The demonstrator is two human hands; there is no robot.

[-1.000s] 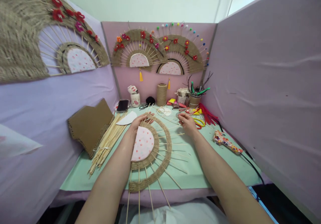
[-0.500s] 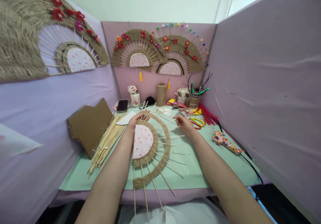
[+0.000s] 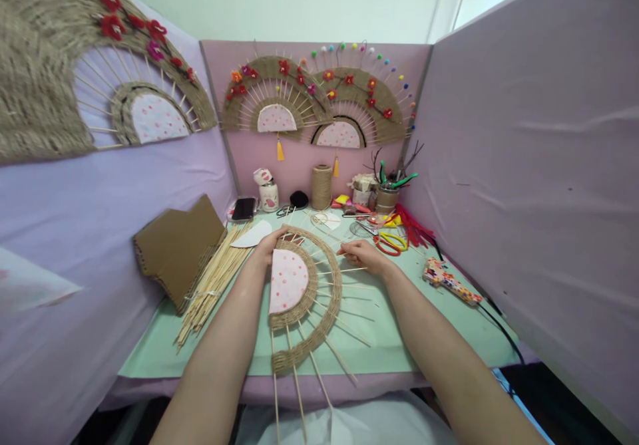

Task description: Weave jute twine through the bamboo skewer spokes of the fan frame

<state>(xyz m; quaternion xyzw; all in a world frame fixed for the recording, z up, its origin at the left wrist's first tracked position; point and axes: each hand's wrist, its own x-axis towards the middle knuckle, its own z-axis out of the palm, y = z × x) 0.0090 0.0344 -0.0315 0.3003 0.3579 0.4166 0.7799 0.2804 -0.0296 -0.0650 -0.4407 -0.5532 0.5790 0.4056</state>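
Note:
My left hand (image 3: pixel 272 244) grips the upper end of a half-round woven fan frame (image 3: pixel 331 302), its fingers partly hidden behind the weave. The frame has thin sticks fanning outward, two bands of twine weaving, and a white half-disc (image 3: pixel 288 281) with pink dots at its core. Its straight side faces left, and the lower sticks reach past the table's front edge. Just right of the outer band, my right hand (image 3: pixel 360 255) is closed in a pinch close to the upper sticks. Whatever lies between those fingertips is too small to make out.
Left of the frame lie a bundle of thin sticks (image 3: pixel 214 279) and brown cardboard (image 3: pixel 180 245). Scissors (image 3: pixel 389 244) and a patterned glue gun (image 3: pixel 449 281) with a cable are on the right. A twine spool (image 3: pixel 321 187) stands at the back.
My right hand has moved left and slightly down, closer to the outer woven band. The frame has shifted a little to the right, with my left hand still gripping it.

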